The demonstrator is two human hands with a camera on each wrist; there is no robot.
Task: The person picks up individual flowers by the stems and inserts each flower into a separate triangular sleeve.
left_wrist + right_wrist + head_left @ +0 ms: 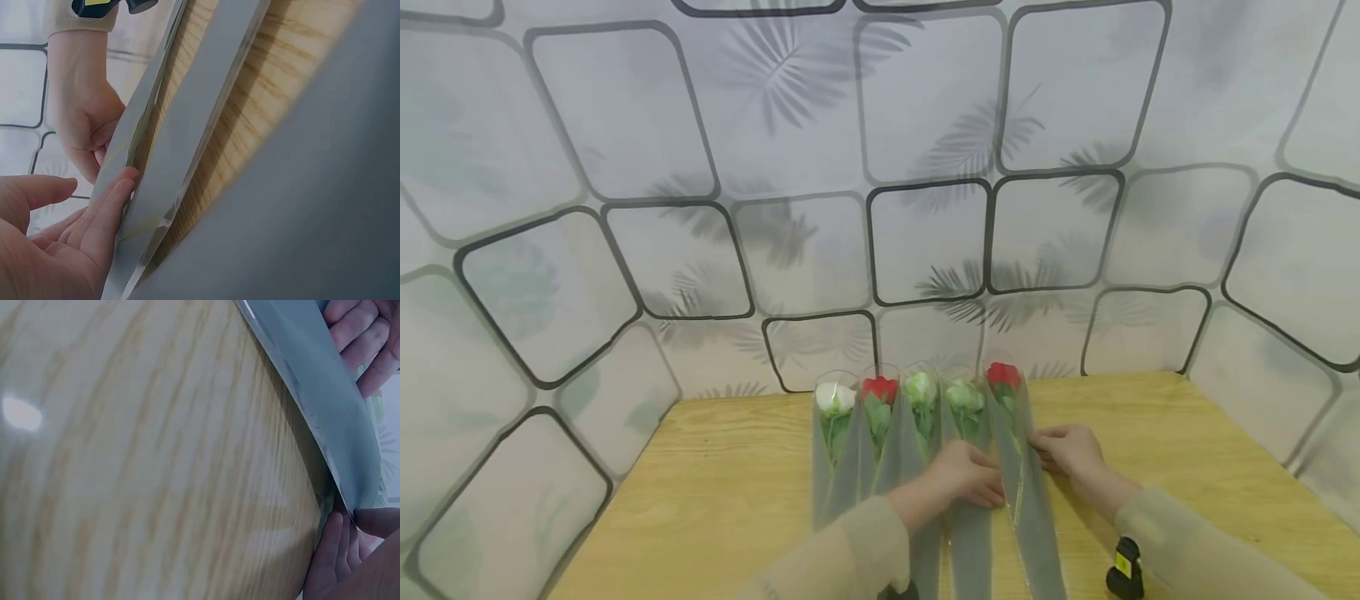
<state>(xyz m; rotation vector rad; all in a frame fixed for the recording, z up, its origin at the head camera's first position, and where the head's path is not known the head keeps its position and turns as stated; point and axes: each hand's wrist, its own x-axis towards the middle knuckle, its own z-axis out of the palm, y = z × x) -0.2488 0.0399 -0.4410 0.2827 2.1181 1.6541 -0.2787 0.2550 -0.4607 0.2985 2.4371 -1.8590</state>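
At the right end of a row lies a red flower in a long grey wrapper with a clear front. My right hand pinches this wrapper's right edge, thumb above and fingers beneath in the right wrist view. On the opposite side, my left hand touches the left edge with extended fingers, its thumb held apart. Just left of it lies a wrapped pale green flower, partly covered by that hand. Farther left are another pale green flower, a red one and a white one, each wrapped alike.
The wrapped flowers lie side by side on a wooden table, blooms toward its far edge. A patterned cloth wall rises behind the table and at both sides. A black wrist device sits by the right sleeve.
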